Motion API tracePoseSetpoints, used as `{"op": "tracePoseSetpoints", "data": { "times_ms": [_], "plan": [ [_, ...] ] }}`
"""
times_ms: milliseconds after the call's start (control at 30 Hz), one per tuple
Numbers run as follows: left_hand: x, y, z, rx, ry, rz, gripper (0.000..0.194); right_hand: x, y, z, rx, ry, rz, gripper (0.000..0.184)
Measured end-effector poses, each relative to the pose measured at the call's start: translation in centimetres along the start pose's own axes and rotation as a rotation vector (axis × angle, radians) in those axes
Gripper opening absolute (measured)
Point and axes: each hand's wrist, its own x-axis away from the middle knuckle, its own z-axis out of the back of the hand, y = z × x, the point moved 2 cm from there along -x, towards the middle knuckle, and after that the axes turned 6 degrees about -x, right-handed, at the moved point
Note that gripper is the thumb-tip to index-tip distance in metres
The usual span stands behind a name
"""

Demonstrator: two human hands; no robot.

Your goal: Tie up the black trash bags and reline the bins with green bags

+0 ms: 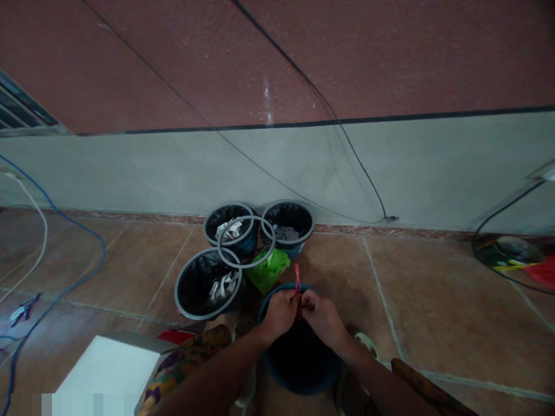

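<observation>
Both my hands meet above a dark blue bin (284,386) that stands on the floor between my feet. My left hand (281,312) is closed, with a thin pinkish-red strip (297,277) sticking up from its fingertips. Close beside it, the fingers of my right hand (321,319) are pinched together; whatever they grip is too small or hidden to make out. The bin's inside looks very dark. Just beyond its rim lies a bright green plastic bag (269,270).
Three bins lined with black bags, the nearest bin (177,289) included, stand by the wall with crumpled pieces inside. A loose grey ring (245,266) rests across them. A white box (108,370) sits at left, near a blue cable (104,248). Black cables (359,159) hang down the wall.
</observation>
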Motion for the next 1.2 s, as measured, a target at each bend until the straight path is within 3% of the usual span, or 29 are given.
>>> {"op": "tracePoseSetpoints", "data": {
  "times_ms": [133, 333, 433, 600, 767, 833, 967, 1100, 1200],
  "plan": [
    [0.0, 0.0, 0.0, -0.038, 0.019, 0.051, 0.037, -0.1, 0.5, -0.1, -0.059, -0.032, -0.072, 0.015],
    [-0.7, -1.1, -0.6, 0.278, -0.009, 0.317, 0.034, 0.5, 0.2, -0.5, 0.324, -0.098, 0.225, 0.03],
    [-0.6, -1.2, -0.8, 0.384, -0.019, 0.382, 0.035, 0.9, 0.3, -0.9, 0.405, -0.071, 0.251, 0.033],
    [-0.8, -0.4, 0.1, 0.199, 0.003, 0.198, 0.032, 0.6, 0.8, -1.1, 0.169, 0.007, 0.026, 0.025],
    [-0.9, 0.0, 1.3, 0.042, 0.034, 0.101, 0.014, 0.3, 1.7, -0.6, -0.419, -0.121, -0.424, 0.011],
    [-0.6, 0.2, 1.7, -0.006, 0.072, 0.08, 0.014, 0.4, 1.9, -0.1, -0.64, -0.118, -0.524, 0.008],
    [0.9, 0.8, 1.8, -0.156, 0.055, -0.053, 0.01, 0.5, 2.3, 0.7, -0.815, -0.062, -0.544, 0.014],
    [2.1, 1.1, 0.9, -0.337, 0.003, -0.202, 0.01, 0.6, 2.5, 0.7, -0.826, -0.062, -0.534, 0.018],
    [2.4, 1.1, 0.5, -0.509, -0.021, -0.229, 0.018, 0.7, 2.3, 0.7, -0.781, -0.064, -0.511, 0.022]
  ]
}}
